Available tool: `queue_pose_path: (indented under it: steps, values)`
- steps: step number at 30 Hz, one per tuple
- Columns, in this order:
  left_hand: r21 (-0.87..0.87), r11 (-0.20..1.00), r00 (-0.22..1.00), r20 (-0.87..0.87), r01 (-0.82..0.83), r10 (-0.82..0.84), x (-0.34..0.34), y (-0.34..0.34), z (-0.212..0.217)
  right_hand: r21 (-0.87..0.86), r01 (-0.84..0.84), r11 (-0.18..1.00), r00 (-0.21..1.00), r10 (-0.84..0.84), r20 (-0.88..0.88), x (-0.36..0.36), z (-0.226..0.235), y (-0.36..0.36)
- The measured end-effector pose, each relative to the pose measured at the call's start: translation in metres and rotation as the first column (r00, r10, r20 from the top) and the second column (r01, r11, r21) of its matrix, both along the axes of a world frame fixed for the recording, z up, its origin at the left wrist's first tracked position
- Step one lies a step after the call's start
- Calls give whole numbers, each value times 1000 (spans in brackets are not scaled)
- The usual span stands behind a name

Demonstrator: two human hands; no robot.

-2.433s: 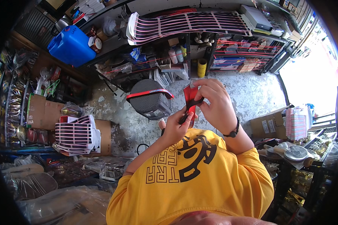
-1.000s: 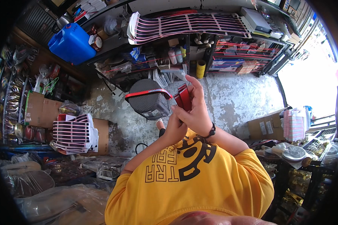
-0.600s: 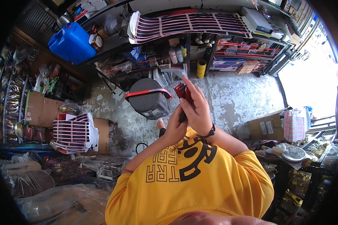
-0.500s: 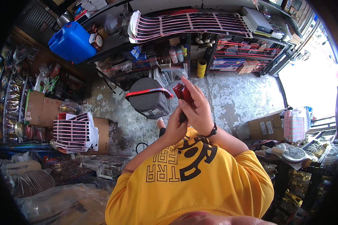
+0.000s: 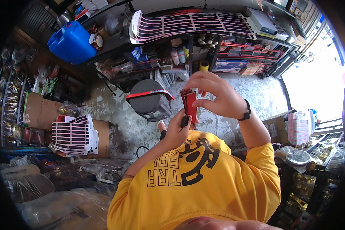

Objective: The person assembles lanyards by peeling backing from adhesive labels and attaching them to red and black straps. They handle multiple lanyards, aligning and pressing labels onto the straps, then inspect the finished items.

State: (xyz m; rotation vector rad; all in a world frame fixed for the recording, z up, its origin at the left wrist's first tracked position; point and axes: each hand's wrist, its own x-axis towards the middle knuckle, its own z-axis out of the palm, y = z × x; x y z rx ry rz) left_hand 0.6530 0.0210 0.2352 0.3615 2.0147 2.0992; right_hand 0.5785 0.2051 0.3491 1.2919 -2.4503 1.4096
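Observation:
A bundle of flat red ribbon strips (image 5: 191,105) stands up from my left hand (image 5: 179,128), which is closed around its lower end. Something small and black (image 5: 186,121) shows at that grip; its kind is hard to make out. My right hand (image 5: 214,94) is beside the bundle's upper end with fingers curved and spread apart, its thumb tip at the strips' right edge. Ahead and to the left, a similar red ribbon with pale lettering (image 5: 151,93) lies across a round black stool (image 5: 145,102), its right end jutting past the seat.
Printed sheets with dark stripes (image 5: 195,26) cover the far bench, near a blue jerrycan (image 5: 73,43). More striped sheets (image 5: 73,135) sit on a cardboard box at left. Plastic-wrapped goods (image 5: 65,207) fill the near left. A cardboard box (image 5: 278,129) stands at right.
My right hand has come off the bundle's side, moving up and right with its fingers spreading. The red strips now show more fully, still in my left hand.

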Motion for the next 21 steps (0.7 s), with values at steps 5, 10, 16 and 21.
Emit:
queue_pose_path:
  steps: [5,10,16,21]
  values:
    - [-66,998,997,-79,-23,18,-2,-1,-1,20,86,996,996,-86,-4,7,-4,-4]
    - [-9,1000,1000,-15,-24,24,-3,2,-1,-9,178,984,971,-177,-163,9,-12,-4]
    - [-58,998,997,-74,-30,25,-4,2,-2,-58,197,979,971,-203,-124,10,-14,-5]
    - [-15,1000,1000,-21,-6,6,-3,3,-6,-16,206,979,979,-206,-8,9,-10,-4]
